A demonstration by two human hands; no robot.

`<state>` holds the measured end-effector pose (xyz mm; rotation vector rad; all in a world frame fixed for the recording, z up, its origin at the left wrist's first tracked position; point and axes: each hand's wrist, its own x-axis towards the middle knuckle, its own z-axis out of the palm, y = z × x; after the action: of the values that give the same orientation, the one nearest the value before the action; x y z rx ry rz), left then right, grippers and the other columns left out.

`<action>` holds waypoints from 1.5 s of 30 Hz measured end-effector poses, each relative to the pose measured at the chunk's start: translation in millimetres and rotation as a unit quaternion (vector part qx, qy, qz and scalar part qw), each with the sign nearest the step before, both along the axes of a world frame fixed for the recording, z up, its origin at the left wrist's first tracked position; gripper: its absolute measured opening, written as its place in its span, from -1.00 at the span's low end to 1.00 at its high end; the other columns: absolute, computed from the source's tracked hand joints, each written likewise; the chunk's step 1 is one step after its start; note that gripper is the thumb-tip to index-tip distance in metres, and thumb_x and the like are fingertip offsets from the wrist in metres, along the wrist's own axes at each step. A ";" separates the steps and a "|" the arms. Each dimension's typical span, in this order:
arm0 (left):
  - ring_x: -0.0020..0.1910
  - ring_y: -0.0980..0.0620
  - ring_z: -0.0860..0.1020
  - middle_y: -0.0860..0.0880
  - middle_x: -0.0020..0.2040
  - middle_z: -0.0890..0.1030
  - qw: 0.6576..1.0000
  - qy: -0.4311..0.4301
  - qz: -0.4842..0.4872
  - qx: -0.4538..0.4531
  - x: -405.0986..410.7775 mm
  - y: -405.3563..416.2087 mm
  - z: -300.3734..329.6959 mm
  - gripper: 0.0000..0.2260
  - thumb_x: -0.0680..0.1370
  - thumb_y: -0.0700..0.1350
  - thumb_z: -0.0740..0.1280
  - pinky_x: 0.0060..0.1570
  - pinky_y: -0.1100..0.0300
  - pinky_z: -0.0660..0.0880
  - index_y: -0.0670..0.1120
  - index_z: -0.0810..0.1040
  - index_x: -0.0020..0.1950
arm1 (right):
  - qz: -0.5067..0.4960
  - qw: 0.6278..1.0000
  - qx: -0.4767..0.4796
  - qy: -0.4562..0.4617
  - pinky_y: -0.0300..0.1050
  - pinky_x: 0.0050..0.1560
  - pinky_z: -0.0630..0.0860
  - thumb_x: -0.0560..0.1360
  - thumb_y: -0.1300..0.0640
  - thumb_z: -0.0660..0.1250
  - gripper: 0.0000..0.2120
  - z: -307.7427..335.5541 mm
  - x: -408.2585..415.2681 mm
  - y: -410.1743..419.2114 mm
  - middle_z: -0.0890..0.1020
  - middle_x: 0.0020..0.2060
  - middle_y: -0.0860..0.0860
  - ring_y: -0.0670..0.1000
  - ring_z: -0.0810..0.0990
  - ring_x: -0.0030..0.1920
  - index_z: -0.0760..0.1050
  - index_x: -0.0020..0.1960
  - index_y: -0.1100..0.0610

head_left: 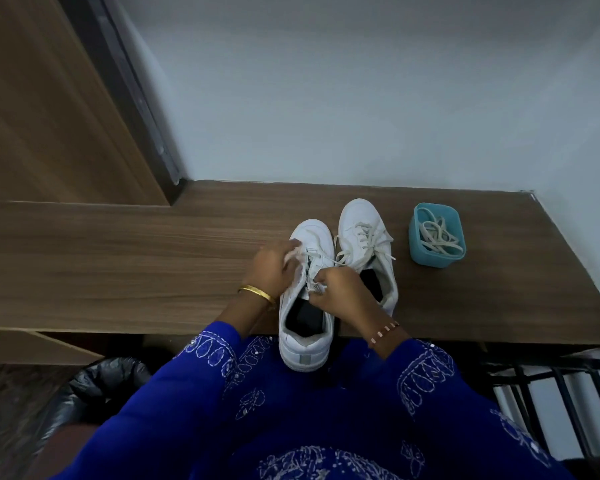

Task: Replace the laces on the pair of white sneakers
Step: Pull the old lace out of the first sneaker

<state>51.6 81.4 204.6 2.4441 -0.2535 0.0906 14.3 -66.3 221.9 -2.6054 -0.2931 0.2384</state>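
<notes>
Near sneaker (305, 313) at centre frame, heel overhanging the table (118, 258) edge — left hand (274, 268) and right hand (336, 292) each in a closed grip, pinching its lace (314, 268). Second sneaker (368, 244) just beside it, right, laced. Teal box (417, 247) holding loose laces (439, 235) — right of centre.

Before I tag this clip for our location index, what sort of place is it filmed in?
Probably a room in a home or hostel, at a built-in wooden desk against a plain pale wall, beside a wood-laminate cupboard. A bin lined with a black bag sits below.
</notes>
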 end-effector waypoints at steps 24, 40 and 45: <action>-0.16 -0.13 0.59 -0.19 -0.17 0.59 0.957 0.076 0.238 -0.148 6.1 17.0 3.3 -0.79 0.60 -0.17 0.16 -0.22 0.17 0.42 -0.27 0.51 -0.02 | -0.018 0.996 0.092 0.003 -0.44 -0.43 0.29 0.41 0.28 0.33 -0.52 3.6 -0.1 -13.2 0.28 -0.58 -0.13 -0.17 0.28 -0.53 0.14 -0.51 -0.01; -0.16 -0.12 0.59 -0.19 -0.15 0.66 0.996 0.060 0.062 -0.015 1.8 -11.8 0.9 -0.86 0.53 -0.17 0.31 -0.23 0.19 0.36 -0.20 0.63 -0.10 | -0.006 0.999 0.045 0.000 -0.32 -0.49 0.21 0.43 0.27 0.27 -0.56 3.3 -1.7 -12.9 0.23 -0.55 -0.05 -0.12 0.21 -0.52 0.10 -0.48 0.05; -0.39 0.02 0.64 -0.14 -0.33 0.65 0.735 0.208 0.220 -0.607 2.6 -12.0 1.9 -0.78 0.66 -0.16 0.02 -0.32 0.10 0.60 -0.19 0.34 -0.13 | -0.020 0.998 0.051 0.019 -0.29 -0.49 0.14 0.43 0.28 0.25 -0.57 2.3 -2.8 -16.1 0.24 -0.54 -0.03 -0.12 0.21 -0.51 0.11 -0.48 0.06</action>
<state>54.2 69.5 206.5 1.0905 0.4794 -0.0771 11.5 -82.4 224.2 -2.5001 -0.2341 0.2522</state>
